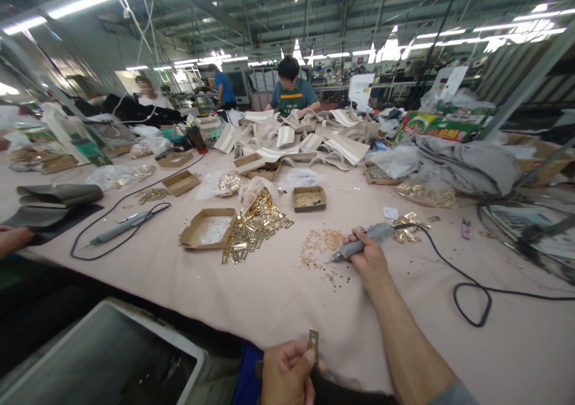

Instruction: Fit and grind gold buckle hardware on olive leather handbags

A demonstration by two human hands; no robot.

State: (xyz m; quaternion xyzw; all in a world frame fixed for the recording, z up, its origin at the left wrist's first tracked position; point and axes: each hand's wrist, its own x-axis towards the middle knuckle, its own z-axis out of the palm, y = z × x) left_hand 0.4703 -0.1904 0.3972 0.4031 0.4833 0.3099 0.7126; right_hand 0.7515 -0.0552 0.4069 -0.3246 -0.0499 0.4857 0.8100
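R hand (369, 260): fingers clamped round gray elec screwdriver (351, 250), tip by tiny gold bits (321, 241) on bench (269, 294). L hand (286, 373): fingers pinched on small metal plate (314, 340), pretty much upright, nr front edge.

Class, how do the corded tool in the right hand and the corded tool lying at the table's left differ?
The held tool is gripped by the right hand; the resting tool lies on the table, no hand on it. The held tool's tip is near scattered gold pieces; the resting tool's tip has its cord curving around. Both are grey, with dark cords.
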